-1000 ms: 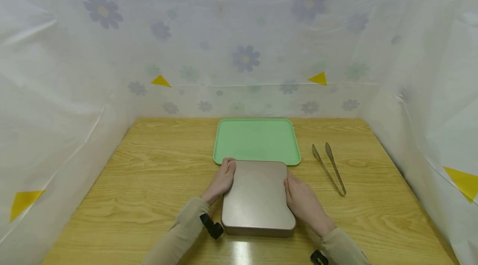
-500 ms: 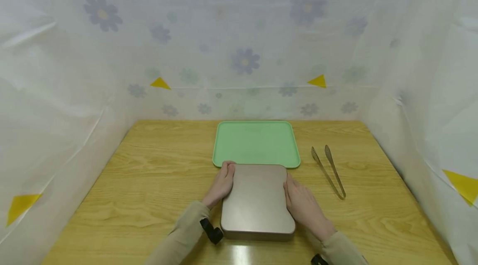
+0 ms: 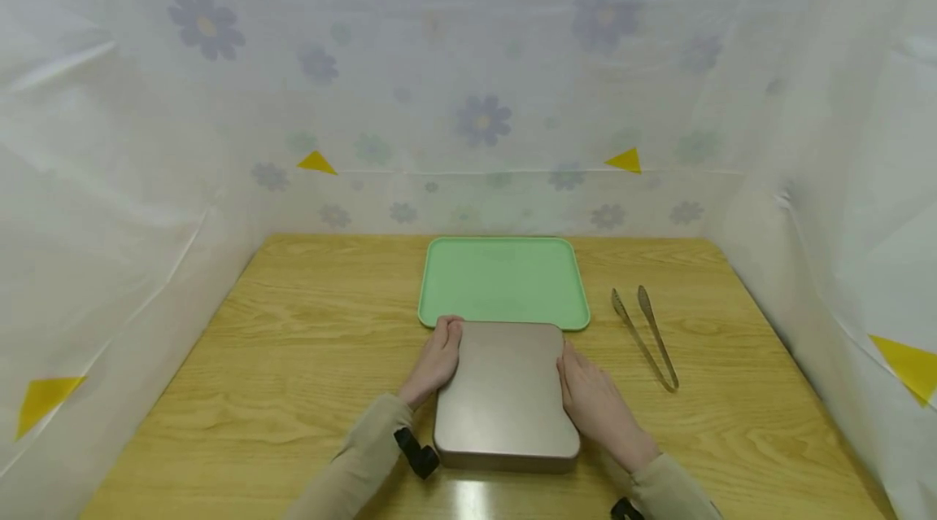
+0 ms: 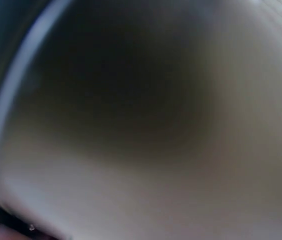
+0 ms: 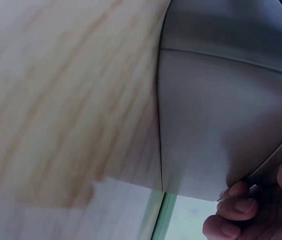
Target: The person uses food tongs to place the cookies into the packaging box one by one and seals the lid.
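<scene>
A flat rectangular metal tin (image 3: 507,390) with rounded corners lies lid up in front of the person, its inside hidden. At its far left corner the left hand (image 3: 437,356) grips the side, fingers curled over the edge. The right hand (image 3: 596,399) holds the opposite side, near the far right corner. In the right wrist view, curled fingertips (image 5: 238,207) sit at the edge of the tin (image 5: 221,120), where a seam runs along its side. The left wrist view is mostly a blurred close surface.
Just beyond the tin lies a light green tray (image 3: 505,284), its near edge partly overlapped by the tin. Metal tongs (image 3: 647,338) rest spread on the wooden table (image 3: 307,357) to the right. White sheeting (image 3: 468,56) with flowers encloses the back and sides.
The head view has shifted a little, so everything appears slightly lower. Both hands keep their hold on the tin, which stays in place.
</scene>
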A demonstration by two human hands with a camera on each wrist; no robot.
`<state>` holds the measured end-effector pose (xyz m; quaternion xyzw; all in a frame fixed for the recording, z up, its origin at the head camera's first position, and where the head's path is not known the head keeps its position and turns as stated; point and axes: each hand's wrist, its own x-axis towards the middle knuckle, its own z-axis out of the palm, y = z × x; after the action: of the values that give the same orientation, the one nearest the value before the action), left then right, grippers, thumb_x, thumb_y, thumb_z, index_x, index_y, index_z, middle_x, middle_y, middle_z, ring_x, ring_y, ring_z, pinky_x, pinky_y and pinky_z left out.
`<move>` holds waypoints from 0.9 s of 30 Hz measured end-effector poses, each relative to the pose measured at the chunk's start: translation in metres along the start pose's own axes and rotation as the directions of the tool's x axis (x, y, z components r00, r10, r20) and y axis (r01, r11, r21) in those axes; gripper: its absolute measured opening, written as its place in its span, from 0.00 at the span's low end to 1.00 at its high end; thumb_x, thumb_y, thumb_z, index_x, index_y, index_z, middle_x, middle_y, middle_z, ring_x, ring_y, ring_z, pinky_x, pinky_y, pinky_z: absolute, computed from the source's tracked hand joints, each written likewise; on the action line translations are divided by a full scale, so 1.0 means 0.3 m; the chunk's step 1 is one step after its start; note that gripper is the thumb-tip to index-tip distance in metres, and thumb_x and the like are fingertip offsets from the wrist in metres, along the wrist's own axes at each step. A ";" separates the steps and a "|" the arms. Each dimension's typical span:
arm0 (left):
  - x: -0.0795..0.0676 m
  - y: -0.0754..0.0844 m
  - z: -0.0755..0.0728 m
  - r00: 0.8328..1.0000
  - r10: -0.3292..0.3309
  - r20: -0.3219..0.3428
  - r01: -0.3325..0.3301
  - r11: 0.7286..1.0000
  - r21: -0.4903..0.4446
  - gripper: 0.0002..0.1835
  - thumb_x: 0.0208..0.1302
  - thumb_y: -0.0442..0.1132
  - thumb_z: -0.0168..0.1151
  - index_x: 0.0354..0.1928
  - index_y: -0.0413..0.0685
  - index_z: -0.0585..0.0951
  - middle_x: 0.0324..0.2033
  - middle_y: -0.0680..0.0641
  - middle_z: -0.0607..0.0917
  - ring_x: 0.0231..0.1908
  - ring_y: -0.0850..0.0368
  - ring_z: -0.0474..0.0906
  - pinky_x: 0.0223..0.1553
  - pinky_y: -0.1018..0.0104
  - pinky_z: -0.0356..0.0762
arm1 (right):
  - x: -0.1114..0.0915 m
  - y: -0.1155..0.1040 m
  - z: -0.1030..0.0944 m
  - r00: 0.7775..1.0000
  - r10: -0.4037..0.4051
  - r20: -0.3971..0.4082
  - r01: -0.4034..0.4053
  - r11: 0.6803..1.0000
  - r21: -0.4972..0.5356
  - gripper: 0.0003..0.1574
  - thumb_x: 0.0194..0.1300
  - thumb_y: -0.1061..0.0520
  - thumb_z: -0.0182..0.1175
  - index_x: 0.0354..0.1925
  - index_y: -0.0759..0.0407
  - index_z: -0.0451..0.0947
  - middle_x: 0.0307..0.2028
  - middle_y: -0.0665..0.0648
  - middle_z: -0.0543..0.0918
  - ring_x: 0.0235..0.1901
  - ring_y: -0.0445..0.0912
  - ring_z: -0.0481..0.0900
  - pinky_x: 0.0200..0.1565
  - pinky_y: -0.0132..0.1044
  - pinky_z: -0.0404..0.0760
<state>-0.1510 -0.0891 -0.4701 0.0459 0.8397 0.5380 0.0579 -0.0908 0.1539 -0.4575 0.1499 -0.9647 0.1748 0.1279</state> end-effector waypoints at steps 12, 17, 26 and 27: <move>0.001 -0.003 0.000 1.000 0.018 -0.025 -0.018 1.000 -0.002 0.19 0.82 0.41 0.34 0.59 0.35 0.70 0.56 0.32 0.77 0.63 0.38 0.72 0.67 0.42 0.70 | 0.001 0.000 0.007 1.000 -0.012 0.005 0.012 1.000 -0.005 0.19 0.73 0.64 0.52 0.55 0.80 0.72 0.35 0.68 0.83 0.32 0.61 0.84 0.28 0.52 0.84; 0.000 -0.003 0.000 1.000 0.014 -0.027 -0.014 1.000 0.001 0.19 0.82 0.41 0.34 0.59 0.36 0.70 0.56 0.32 0.78 0.63 0.39 0.73 0.66 0.42 0.71 | 0.003 -0.001 0.005 1.000 -0.008 0.006 0.008 1.000 0.000 0.19 0.73 0.65 0.52 0.55 0.79 0.72 0.33 0.66 0.82 0.30 0.59 0.84 0.26 0.50 0.84; 0.001 -0.006 0.000 1.000 -0.018 -0.022 0.016 0.998 -0.053 0.19 0.82 0.42 0.35 0.60 0.36 0.70 0.58 0.33 0.77 0.63 0.40 0.72 0.68 0.44 0.69 | -0.007 0.002 -0.002 1.000 -0.016 -0.016 0.016 0.998 0.053 0.21 0.73 0.66 0.52 0.58 0.81 0.71 0.45 0.73 0.85 0.43 0.64 0.86 0.41 0.54 0.88; 0.002 -0.006 -0.001 1.000 -0.021 -0.021 0.019 0.998 -0.068 0.19 0.82 0.41 0.36 0.60 0.36 0.70 0.58 0.33 0.77 0.64 0.40 0.71 0.68 0.44 0.69 | -0.007 0.004 -0.003 1.000 -0.013 -0.017 0.014 0.998 0.063 0.22 0.73 0.66 0.52 0.59 0.81 0.71 0.47 0.74 0.84 0.46 0.64 0.86 0.44 0.54 0.88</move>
<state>-0.1516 -0.0902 -0.4716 0.0297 0.8221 0.5659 0.0557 -0.0892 0.1557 -0.4577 0.1592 -0.9565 0.2056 0.1320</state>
